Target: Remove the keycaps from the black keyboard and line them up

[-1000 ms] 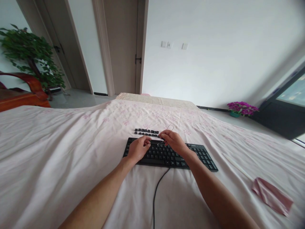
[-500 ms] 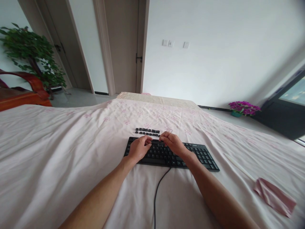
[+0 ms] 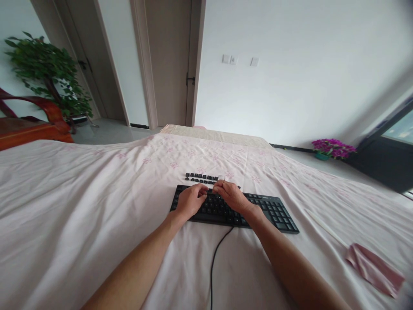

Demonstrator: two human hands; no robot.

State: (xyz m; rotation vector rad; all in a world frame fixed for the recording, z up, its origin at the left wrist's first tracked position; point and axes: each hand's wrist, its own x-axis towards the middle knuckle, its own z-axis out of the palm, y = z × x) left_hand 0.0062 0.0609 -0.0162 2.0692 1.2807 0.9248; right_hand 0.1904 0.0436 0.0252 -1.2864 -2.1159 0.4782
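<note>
"Start with the head view: where is the computer keyboard [image 3: 213, 211]?"

"On the flower-patterned cloth [image 3: 151, 185], beneath both hands. Its long axis runs left to right, the right end slanting slightly nearer to the person, and its black cable [image 3: 213, 262] leaves from the near edge."

"And the left hand [image 3: 192, 200]?"

"Over the keyboard's left part, fingers half curled, thumb and forefinger near each other. Whether anything sits between them I can't tell."

"The right hand [image 3: 229, 196]?"

"Over the keyboard's middle, closed in a tight pinch. A thin wire loop [image 3: 221, 177] juts out past the far side of its fingers, so I judge it has hold of that (the gripped end is hidden)."

"Which relation matters most?"

"The fingertips face each other just inside the keyboard's far edge. Just beyond that edge lie the loose black keycaps [image 3: 200, 176], in two rows roughly parallel to the keyboard. The right hand is nearer to the rows' right end."

"Anything off to the side?"

"A pink cloth [image 3: 374, 269], well apart from the keyboard, past its right end and nearer to the person."
</note>
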